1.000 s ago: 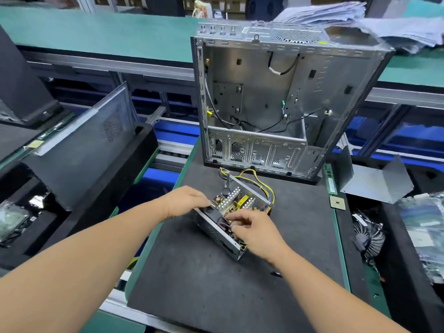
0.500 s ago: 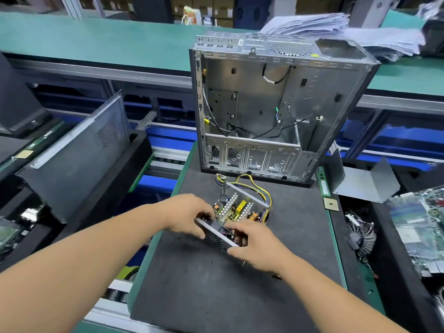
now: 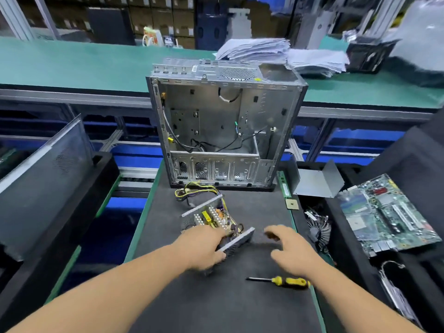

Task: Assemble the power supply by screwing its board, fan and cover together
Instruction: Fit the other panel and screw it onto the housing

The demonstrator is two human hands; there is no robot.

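On our dark foam work mat [image 3: 216, 296], our left hand [image 3: 204, 248] should steady the open grey metal power supply box [image 3: 216, 222] it grips, while our empty, loosely spread right hand [image 3: 288, 251] takes the yellow-and-black-handled screwdriver [image 3: 280, 281].

Left hand [image 3: 204, 246] on power supply [image 3: 216, 222]

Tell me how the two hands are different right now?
The left hand rests on the power supply, fingers on its near metal wall. The right hand touches nothing and hovers beside the supply, fingers loosely spread and blurred. The left hand lies over the box; the right hand is above the bare black mat, with the yellow screwdriver just under its wrist. Both are bare and reach forward.
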